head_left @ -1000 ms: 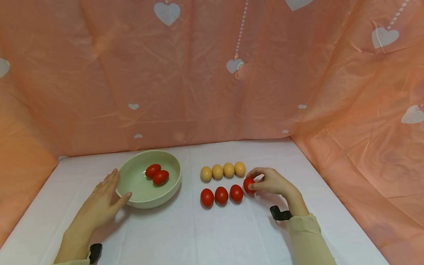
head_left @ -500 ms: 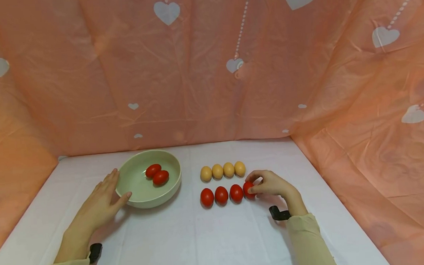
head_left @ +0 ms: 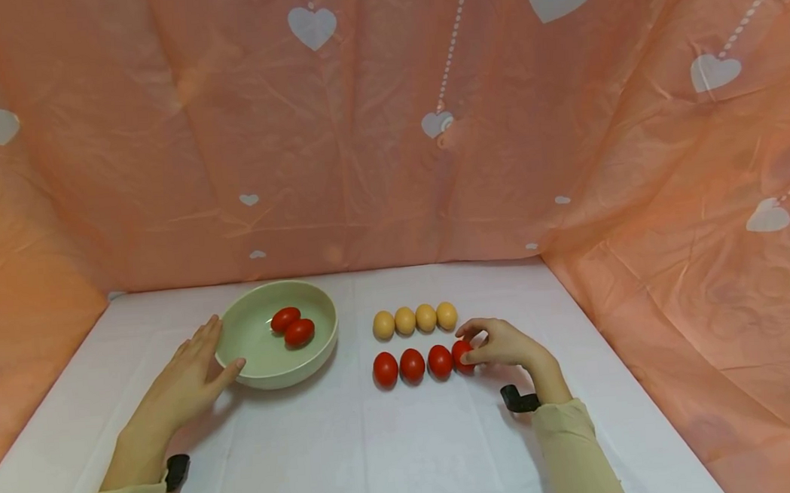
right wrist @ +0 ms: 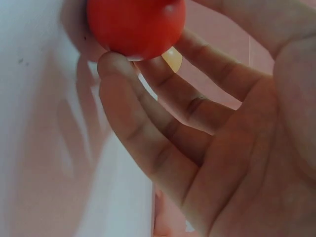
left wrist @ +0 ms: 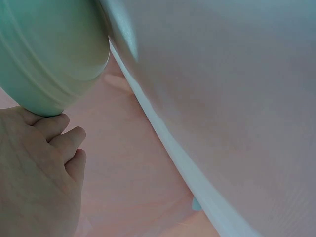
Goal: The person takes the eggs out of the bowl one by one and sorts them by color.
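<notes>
A pale green bowl [head_left: 276, 363] stands at the left of the table, with two glossy red eggs [head_left: 299, 333] lying inside it. My left hand [head_left: 182, 384] rests against the bowl's left side, its fingers nearly straight along the outer wall and its thumb at the near rim. At the right, my right hand [head_left: 499, 344] holds the last red egg [right wrist: 136, 27] of a row between thumb and fingertips. That egg sits close beside its neighbour, another red egg [head_left: 440, 362]; the hand partly covers it in the head view.
Behind the red row runs a row of several yellow eggs [head_left: 405, 320]. More red eggs [head_left: 385, 369] continue the front row leftward. White cloth covers the table [head_left: 300, 463]. An orange curtain [head_left: 363, 165] with hearts hangs behind and at both sides.
My right hand has shifted the held red egg slightly left and toward me, up to the end of the red row. The left hand and bowl have stayed in place.
</notes>
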`<state>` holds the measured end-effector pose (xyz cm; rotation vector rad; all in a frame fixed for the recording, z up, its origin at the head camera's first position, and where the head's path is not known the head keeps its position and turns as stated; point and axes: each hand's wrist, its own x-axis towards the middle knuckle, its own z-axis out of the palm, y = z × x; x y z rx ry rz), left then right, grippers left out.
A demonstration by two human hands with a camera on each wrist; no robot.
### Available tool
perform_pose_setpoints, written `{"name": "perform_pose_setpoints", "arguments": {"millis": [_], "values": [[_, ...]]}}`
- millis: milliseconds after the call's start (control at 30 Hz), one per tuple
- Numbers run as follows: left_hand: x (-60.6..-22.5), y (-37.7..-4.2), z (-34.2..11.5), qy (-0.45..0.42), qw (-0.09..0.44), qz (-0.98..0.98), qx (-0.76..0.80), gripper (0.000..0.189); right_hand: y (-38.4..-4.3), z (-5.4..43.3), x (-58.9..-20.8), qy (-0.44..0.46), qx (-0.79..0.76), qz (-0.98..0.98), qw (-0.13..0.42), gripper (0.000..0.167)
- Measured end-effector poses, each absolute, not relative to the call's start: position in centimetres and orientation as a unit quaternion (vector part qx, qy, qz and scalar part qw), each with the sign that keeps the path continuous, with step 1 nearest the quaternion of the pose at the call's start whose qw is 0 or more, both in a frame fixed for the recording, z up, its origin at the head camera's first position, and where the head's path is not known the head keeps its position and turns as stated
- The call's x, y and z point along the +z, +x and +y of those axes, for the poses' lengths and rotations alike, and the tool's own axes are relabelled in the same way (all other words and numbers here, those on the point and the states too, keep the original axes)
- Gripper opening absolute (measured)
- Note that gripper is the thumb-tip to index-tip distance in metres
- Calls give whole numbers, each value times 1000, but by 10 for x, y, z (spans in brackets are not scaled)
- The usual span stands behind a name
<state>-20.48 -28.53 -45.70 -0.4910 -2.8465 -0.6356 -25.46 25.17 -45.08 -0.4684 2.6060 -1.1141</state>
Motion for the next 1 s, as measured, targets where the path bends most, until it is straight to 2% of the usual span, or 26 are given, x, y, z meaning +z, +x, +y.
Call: {"name": "perform_pose_setpoints", "arguments": {"millis": [733,867,1000], "values": [[-456,-204,-284,-166,101,-958,-211,89,-253,251,-448,-157,-386,900,128,51],[-455,-205,-284,-165,99,-958,-211,89,-254,251,-447,-153,-386,903,111,51],[-455,-204,-284,-166,97,-958,-212,89,-255,251,-446,-158,-378,910,68,50]]}}
